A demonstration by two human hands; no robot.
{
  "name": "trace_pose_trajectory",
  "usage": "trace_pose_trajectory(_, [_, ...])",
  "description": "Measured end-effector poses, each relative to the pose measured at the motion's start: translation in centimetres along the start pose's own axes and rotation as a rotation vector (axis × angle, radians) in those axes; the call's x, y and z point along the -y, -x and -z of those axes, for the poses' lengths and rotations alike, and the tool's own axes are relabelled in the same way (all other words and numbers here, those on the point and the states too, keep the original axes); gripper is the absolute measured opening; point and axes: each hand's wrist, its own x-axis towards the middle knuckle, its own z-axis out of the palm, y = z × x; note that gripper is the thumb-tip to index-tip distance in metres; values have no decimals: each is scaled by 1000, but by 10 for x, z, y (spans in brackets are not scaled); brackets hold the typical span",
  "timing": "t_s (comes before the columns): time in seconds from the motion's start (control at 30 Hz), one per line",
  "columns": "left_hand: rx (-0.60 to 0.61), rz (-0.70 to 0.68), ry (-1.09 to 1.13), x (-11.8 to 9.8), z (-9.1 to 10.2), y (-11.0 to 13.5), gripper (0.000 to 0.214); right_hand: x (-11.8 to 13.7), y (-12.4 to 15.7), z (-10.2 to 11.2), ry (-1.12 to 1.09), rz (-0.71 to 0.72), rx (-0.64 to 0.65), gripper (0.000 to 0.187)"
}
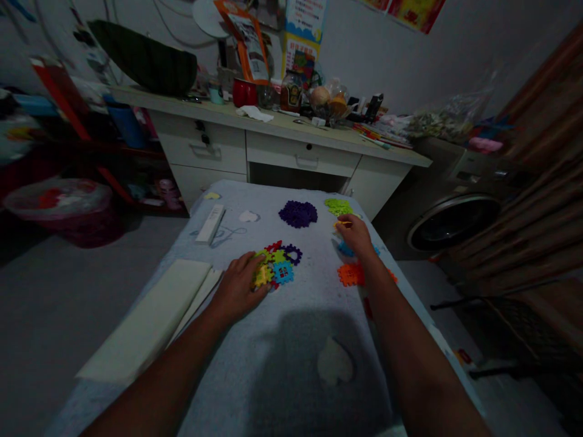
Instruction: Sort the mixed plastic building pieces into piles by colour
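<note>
My left hand (pixel 239 284) rests at the left edge of a mixed pile of plastic interlocking toy pieces (pixel 279 257) in yellow, green, red, blue and purple. Its thumb and fingers are apart, touching the yellow pieces (pixel 263 276). My right hand (pixel 356 235) pinches a small yellow interlocking piece (pixel 342 224), just below a light green pile (pixel 337 206). Under the right wrist lie blue pieces (pixel 346 249), partly hidden. Orange pieces (pixel 350 275) show beside the forearm, which covers some of them. A purple pile (pixel 297 214) lies between the hands, farther back.
A cloth with heart shapes covers the table (pixel 300 340). On its left lie a white narrow box (pixel 210 224) and a folded pale sheet (pixel 150 318). Behind stands a cluttered desk (pixel 291 130), with a washing machine (pixel 437 200) to the right and a bin (pixel 68 212) at left.
</note>
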Motion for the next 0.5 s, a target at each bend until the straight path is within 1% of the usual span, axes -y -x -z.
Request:
trace_pose_trajectory(0.1, [-6, 0, 27, -1, 1, -1, 58, 40, 30, -18, -75, 146, 333, 21])
trace_pose_trajectory(0.13, [-10, 0, 36, -1, 2, -1, 57, 51, 41, -24, -75, 197, 428, 22])
trace_pose_trajectory(0.17, [-14, -1, 43, -1, 2, -1, 57, 60, 51, -31, -59, 251, 484, 25])
trace_pose_trajectory(0.2, [-16, -2, 48, -1, 2, -1, 57, 67, 60, -38, -31, 298, 515, 29])
trace_pose_trajectory(0.27, [-17, -3, 55, -1, 2, -1, 57, 75, 74, -50, 40, 359, 511, 37])
trace_pose_trajectory(0.37, [-9, -14, 63, 0, 3, 0, 57, 74, 84, -64, 123, 365, 466, 50])
trace_pose_trajectory(0.43, [-8, -19, 68, 0, 3, 0, 58, 70, 85, -69, 143, 352, 462, 52])
trace_pose_trajectory(0.5, [-16, -18, 67, 0, 4, 0, 58, 66, 85, -71, 135, 353, 463, 49])
